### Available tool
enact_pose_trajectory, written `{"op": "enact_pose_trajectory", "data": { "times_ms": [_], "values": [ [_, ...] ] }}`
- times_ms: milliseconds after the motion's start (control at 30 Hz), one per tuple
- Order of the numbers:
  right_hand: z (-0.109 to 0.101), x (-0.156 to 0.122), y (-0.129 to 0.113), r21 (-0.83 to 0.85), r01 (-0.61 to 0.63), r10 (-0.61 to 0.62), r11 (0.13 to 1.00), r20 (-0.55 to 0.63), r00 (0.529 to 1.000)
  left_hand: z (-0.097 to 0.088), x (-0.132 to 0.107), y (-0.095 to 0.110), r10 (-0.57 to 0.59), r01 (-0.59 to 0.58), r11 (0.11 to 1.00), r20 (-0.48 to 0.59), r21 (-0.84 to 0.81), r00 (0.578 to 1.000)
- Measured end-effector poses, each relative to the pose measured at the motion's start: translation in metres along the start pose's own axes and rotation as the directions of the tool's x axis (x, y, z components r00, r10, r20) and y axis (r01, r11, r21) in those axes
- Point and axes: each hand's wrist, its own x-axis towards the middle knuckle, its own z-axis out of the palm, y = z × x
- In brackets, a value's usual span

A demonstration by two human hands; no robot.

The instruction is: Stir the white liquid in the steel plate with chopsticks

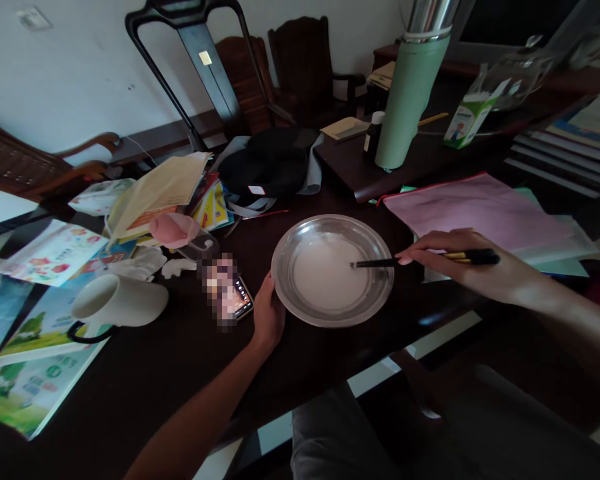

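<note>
A round, shallow metal bowl [383, 293] rests on the dark table and holds a cloudy white liquid [325, 277]. At its left rim, my left hand [269, 312] grips the edge; part of the fingers is hidden by the bowl. My right hand [453, 261] is closed around black chopsticks with gold bands [380, 263]. Their tips reach over the right rim into the bowl, at the liquid. Just left of my left hand lies a phone [243, 300], its lit screen partly blurred out.
A white mug [143, 303] stands on booklets [45, 373] at left, near a pink-lidded bottle [175, 230]. Behind the bowl lies a black bag [265, 163]. A tall green thermos [405, 100] stands at back right, beyond a pink zip pouch [475, 210].
</note>
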Motion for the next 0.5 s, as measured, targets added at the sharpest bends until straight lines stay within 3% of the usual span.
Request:
{"op": "enact_pose_trajectory", "data": {
  "times_ms": [100,200,367,500],
  "values": [
    [-0.004,-0.01,-0.003,0.084,-0.09,0.078,0.992,0.143,0.987,0.0,0.0,0.0,-0.005,0.005,1.0,-0.005,-0.016,1.0],
    [0.018,-0.012,-0.006,0.16,-0.02,-0.009,0.987,0.18,0.984,-0.002,0.0,-0.001,-0.001,0.001,1.0,-0.009,-0.003,1.0],
    [0.069,0.004,-0.004,0.118,0.178,-0.19,0.977,0.098,0.977,-0.005,0.002,-0.003,0.03,-0.03,0.999,-0.013,0.016,0.999],
    [0.068,0.02,0.002,0.014,0.18,-0.18,0.984,-0.003,0.984,-0.005,0.002,-0.003,0.029,-0.029,0.999,0.0,0.015,1.0]
  ]
}}
